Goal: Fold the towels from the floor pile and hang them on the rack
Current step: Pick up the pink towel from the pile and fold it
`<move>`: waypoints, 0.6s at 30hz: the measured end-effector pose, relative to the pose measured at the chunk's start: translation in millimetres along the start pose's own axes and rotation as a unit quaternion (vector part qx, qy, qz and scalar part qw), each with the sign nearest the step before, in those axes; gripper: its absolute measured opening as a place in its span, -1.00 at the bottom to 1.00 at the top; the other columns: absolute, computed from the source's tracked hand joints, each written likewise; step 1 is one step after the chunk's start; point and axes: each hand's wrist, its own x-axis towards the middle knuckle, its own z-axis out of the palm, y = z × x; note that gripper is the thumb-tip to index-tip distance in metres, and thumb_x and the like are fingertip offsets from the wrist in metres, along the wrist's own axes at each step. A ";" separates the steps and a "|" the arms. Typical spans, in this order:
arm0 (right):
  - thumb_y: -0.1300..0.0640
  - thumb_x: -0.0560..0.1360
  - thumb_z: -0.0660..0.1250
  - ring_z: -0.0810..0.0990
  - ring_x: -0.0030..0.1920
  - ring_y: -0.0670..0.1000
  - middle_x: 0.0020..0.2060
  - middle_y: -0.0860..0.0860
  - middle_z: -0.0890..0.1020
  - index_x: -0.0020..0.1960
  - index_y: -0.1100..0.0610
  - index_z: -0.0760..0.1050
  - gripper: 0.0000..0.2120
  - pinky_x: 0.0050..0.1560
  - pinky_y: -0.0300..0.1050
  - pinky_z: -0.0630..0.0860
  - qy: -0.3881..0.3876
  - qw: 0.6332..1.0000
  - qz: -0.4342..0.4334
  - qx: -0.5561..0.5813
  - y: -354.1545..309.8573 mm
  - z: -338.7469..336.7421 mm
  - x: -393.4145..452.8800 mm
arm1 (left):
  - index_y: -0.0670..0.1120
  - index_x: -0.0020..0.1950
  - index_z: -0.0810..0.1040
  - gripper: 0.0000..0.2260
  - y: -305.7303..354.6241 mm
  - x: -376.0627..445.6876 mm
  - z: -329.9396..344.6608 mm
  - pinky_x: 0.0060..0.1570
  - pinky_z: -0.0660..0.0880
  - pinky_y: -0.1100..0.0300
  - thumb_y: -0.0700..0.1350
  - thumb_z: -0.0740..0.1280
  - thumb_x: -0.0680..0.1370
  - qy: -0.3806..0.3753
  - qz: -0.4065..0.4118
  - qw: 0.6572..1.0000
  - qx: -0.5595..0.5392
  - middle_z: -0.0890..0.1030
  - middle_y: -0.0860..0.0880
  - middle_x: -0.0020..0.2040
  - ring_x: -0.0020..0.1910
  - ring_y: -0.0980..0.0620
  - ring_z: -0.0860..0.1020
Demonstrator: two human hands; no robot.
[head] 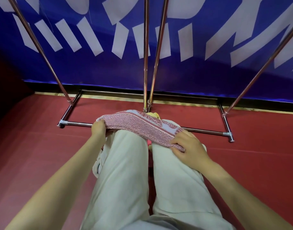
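Both sets of fingers pinching the towel (pixel 139 126) ends, left hand (pixel 98 128) and right hand (pixel 189 146) stretching it across the knees by the rack (pixel 146 63), so I'd keep edges lined up before creasing.

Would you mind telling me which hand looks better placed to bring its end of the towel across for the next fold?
Probably the left hand: it grips a free end of the pink towel beyond the knee, while the right hand pins its end against the thigh.
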 end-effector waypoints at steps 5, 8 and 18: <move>-0.03 0.46 0.27 0.37 -0.21 -0.03 -0.41 -0.08 0.44 -0.40 0.12 0.46 -0.67 -0.16 -0.17 0.29 -0.003 0.998 0.067 0.022 -3.4 -1.1 25.1 | -0.11 0.49 0.29 -0.51 -7.3 7.2 -3.5 0.19 0.44 0.00 -0.28 0.16 0.55 -0.009 0.159 0.937 0.312 0.42 -0.20 0.38 0.25 -0.18 0.47; -0.02 0.47 0.36 0.37 -0.13 0.00 -0.32 -0.04 0.45 -0.38 0.11 0.43 -0.68 -0.13 -0.10 0.34 -0.022 0.993 0.111 -0.019 -8.3 0.3 48.8 | -0.11 0.39 0.43 -0.65 7.2 -4.2 7.6 0.27 0.31 0.09 -0.21 0.21 0.59 -0.034 0.321 0.879 0.350 0.46 -0.14 0.35 0.32 -0.10 0.42; -0.16 0.36 0.47 0.49 0.13 0.09 0.20 0.06 0.50 0.31 0.14 0.39 -0.35 0.01 -0.07 0.44 -0.314 0.913 0.257 -0.040 -9.5 8.4 111.4 | -0.01 0.42 0.40 -0.50 31.6 -8.6 50.2 0.31 0.34 -0.04 0.10 0.12 0.51 -0.290 0.342 0.696 0.561 0.51 -0.08 0.24 0.29 -0.08 0.42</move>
